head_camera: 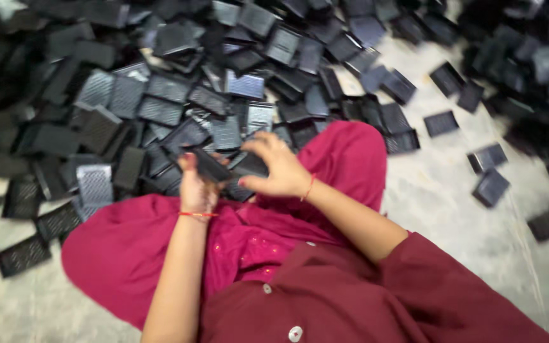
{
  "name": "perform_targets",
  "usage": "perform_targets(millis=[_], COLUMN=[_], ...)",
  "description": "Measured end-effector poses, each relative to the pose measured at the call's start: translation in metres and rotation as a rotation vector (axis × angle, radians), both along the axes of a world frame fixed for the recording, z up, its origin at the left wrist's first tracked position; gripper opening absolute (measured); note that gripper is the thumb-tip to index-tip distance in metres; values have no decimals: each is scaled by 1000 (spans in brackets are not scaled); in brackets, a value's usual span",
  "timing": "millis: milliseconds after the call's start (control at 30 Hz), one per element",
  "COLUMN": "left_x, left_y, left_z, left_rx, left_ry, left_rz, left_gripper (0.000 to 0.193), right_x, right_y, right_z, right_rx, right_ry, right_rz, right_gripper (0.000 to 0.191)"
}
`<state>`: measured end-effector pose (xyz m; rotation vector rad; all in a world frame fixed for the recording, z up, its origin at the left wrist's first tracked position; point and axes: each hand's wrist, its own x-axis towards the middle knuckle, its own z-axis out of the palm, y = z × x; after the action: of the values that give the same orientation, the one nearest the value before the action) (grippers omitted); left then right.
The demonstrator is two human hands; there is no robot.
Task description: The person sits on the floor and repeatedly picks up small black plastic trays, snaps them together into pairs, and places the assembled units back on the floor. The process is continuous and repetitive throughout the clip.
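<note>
Nearest the lens: dark maroon shirt with pale buttons, filling the lower frame. Below it in view, a magenta garment draped over the person's folded legs, spreading left and up to a rounded knee at centre.

Pale concrete floor underneath, bare at right and lower left.

Heap of black plastic trays covers the upper half of the floor, left to right, many overlapping and tilted; most show a fine grid or ribbed bottom with low raised walls. Heap touches the magenta garment along its upper edge. A few loose trays lie apart on the bare floor at right, well clear of each other. Far right edge blurred; another dark mass there, detail not readable.

Both forearms reach forward from the shirt and meet over the lap.

Left hand: fingers curled, gripping one black tray from below, tray tilted, its far end up toward the heap. Red thread band on that wrist.

Right hand: arched over the same tray from the right, fingertips bent down onto its top edge, thumb underneath; grasping it too. Thin red band on this wrist.

Held tray sits just above the lap, right at the heap's near edge. Whether a second tray is stacked with it: cannot tell, motion blur.
</note>
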<state>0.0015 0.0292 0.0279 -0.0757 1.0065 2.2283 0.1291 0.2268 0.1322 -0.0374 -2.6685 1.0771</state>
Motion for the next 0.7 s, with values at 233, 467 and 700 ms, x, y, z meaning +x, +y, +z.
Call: perform_targets(millis=[233, 467, 700], left_x=[18, 17, 22], left_y=[-6, -3, -3], left_z=[27, 0, -22], left_rx=[207, 118, 145], left_ry=[-64, 124, 496], left_rz=[-137, -131, -140], left_gripper=[56, 87, 97], right_x=[-50, -46, -62], right_y=[-17, -18, -10], right_z=[-32, -100, -125], right_rx=[-313, -726, -1242], right_ry=[17, -104, -285], right_rz=[450, 138, 85], right_gripper=[60, 40, 32])
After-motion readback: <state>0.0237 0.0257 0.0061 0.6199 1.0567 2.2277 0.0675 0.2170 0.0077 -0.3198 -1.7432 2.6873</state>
